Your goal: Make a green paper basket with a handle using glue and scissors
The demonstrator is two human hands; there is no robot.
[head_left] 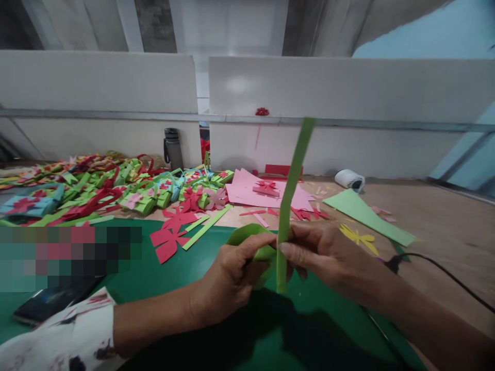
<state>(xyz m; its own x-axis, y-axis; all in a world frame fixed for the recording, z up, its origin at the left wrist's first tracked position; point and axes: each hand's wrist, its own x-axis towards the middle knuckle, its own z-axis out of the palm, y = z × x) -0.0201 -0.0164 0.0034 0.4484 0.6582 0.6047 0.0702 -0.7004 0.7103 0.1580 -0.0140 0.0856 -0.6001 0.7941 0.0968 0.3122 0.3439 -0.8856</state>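
My left hand (235,270) pinches a curved green piece (247,235) of paper or felt, part of which is hidden behind the fingers. In my right hand (317,252), thumb and fingers are closed on a long green strip (293,190). The strip stands nearly upright, its top bent slightly to the right and its lower end below the fingers. Both hands are close together above the green mat (216,330), and the strip crosses in front of the curved piece.
Red flower cutouts (169,242) and a light green strip (207,228) lie left of the hands. Behind are finished-looking green pouches (145,201), pink sheets (247,190) and a bottle (173,149). On the right are a pale green sheet (367,214), a yellow flower (359,238) and a black cable (436,260).
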